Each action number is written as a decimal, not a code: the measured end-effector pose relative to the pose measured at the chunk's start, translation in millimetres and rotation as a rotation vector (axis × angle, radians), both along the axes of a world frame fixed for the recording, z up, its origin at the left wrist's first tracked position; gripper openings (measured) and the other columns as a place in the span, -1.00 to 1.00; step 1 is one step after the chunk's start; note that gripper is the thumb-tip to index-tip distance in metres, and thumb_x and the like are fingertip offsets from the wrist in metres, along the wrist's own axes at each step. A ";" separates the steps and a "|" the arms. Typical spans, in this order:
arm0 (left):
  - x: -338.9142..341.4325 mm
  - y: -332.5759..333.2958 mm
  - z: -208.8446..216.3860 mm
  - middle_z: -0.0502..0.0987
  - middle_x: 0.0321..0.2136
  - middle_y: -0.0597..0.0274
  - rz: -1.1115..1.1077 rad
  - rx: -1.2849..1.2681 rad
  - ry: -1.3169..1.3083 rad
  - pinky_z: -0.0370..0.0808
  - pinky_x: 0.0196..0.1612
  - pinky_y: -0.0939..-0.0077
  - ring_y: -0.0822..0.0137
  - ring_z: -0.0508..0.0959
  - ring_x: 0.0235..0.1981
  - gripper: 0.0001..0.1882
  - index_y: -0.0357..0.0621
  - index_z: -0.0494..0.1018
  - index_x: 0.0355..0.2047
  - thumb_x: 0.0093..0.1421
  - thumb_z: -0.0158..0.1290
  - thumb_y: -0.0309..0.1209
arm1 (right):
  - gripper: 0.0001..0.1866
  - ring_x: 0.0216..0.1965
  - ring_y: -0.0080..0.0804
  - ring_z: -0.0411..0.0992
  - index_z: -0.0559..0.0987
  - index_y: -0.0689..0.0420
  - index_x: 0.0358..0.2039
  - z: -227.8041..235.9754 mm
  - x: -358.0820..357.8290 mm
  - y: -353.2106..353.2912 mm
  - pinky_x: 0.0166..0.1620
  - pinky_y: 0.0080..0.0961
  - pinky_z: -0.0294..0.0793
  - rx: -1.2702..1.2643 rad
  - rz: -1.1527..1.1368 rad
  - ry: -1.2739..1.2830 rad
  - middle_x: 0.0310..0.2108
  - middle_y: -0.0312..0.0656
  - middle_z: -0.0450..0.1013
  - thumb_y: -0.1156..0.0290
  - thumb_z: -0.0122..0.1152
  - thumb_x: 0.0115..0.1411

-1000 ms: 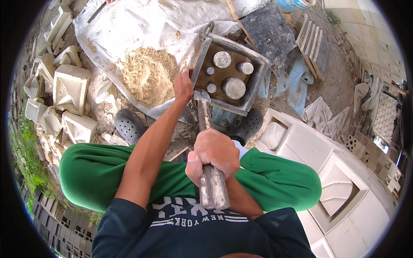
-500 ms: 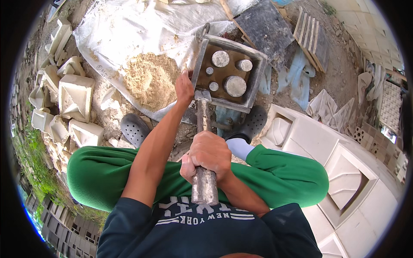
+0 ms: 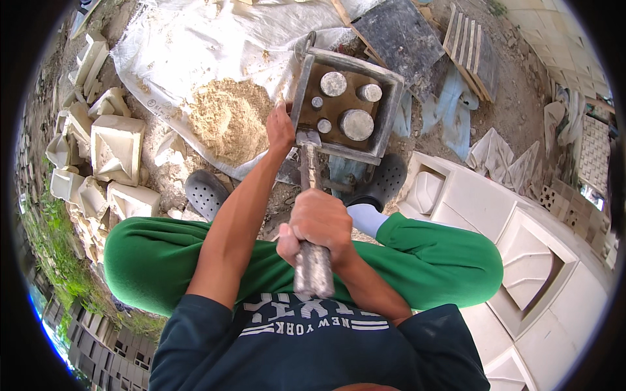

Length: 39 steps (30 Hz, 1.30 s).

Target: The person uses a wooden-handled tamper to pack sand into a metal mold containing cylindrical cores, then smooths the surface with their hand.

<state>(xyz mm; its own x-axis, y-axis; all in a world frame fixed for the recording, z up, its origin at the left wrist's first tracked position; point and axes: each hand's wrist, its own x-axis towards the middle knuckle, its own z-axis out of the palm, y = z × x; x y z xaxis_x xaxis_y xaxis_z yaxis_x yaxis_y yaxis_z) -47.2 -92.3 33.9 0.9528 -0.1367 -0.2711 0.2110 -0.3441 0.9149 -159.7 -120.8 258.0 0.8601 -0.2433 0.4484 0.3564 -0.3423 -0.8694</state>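
Observation:
A square grey mould box (image 3: 389, 117) stands between my feet, with brown material inside and several round, pale-topped cylinders (image 3: 357, 124) rising from it. My left hand (image 3: 281, 129) rests along the outside of its left wall, fingers stretched out. My right hand (image 3: 319, 225) is wrapped round a stout, worn tool (image 3: 314, 270) with a thick round end toward my shirt. The tool's flat metal end (image 3: 308, 138) lies at the box's near left corner; whether it touches is hard to tell.
Left of the box, a pile of sandy powder (image 3: 225, 120) lies on a white sheet (image 3: 176, 49). Pale cast blocks (image 3: 117, 148) are heaped at the left. Large pale blocks (image 3: 476, 202) line the right side. Dark boards (image 3: 398, 42) and slatted wood (image 3: 471, 52) lie beyond the box.
My right hand and the tool's thick end have shifted slightly up, toward the box. My left hand stays against the box wall.

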 end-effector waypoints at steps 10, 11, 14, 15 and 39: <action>-1.0 -0.1 16.2 0.56 -0.25 -0.13 -0.012 -0.149 0.106 0.39 0.02 0.25 0.01 0.53 -0.12 -0.43 -0.38 0.44 -0.11 0.19 0.02 -0.03 | -0.79 -0.73 -0.37 0.25 0.28 0.17 -0.70 20.7 -12.1 -42.1 -0.57 -0.39 0.37 0.079 -0.099 -0.031 -0.74 -0.22 0.30 0.65 0.06 -0.04; -1.2 -2.8 19.0 0.56 -0.25 -0.13 -0.014 -0.151 0.108 0.39 0.02 0.25 0.01 0.53 -0.12 -0.43 -0.38 0.44 -0.11 0.19 0.02 -0.03 | -0.81 -0.72 -0.37 0.26 0.30 0.19 -0.69 18.6 -17.6 -45.8 -0.57 -0.40 0.36 0.061 -0.083 -0.009 -0.73 -0.21 0.31 0.66 0.05 -0.03; -1.8 2.5 20.0 0.48 -0.09 -0.15 -0.255 0.070 -0.153 0.37 0.08 0.21 0.00 0.48 -0.01 -0.15 -0.32 0.29 0.08 -0.05 0.27 0.07 | -0.81 -0.73 -0.37 0.25 0.30 0.20 -0.70 25.4 -20.4 -44.0 -0.59 -0.41 0.34 0.068 -0.072 -0.054 -0.74 -0.21 0.30 0.66 0.05 -0.04; 0.3 4.0 18.3 0.44 -0.03 -0.15 -0.299 0.108 -0.175 0.37 0.08 0.19 -0.01 0.46 0.01 -0.05 -0.30 0.23 0.12 -0.11 0.30 0.10 | -0.81 -0.73 -0.37 0.25 0.30 0.20 -0.70 27.0 -19.6 -42.6 -0.59 -0.41 0.34 0.071 -0.074 -0.054 -0.74 -0.21 0.30 0.66 0.05 -0.04; 5.5 1.6 26.3 0.49 -0.09 -0.04 -0.359 -0.049 -0.057 0.42 0.01 0.26 0.08 0.51 -0.07 -0.09 -0.25 0.28 0.11 -0.17 0.39 -0.04 | -0.79 -0.71 -0.41 0.25 0.30 0.22 -0.73 -0.9 0.3 -51.2 -0.56 -0.50 0.32 0.056 -0.093 0.090 -0.73 -0.23 0.28 0.71 0.08 -0.08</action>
<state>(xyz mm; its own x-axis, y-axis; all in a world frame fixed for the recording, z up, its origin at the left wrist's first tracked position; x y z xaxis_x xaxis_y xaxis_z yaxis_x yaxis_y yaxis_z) -41.7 -90.7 60.2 0.8553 -0.4764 -0.2038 0.0328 -0.3427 0.9389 -159.4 -172.0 257.1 0.8687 -0.3462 0.3543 0.2453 -0.3207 -0.9149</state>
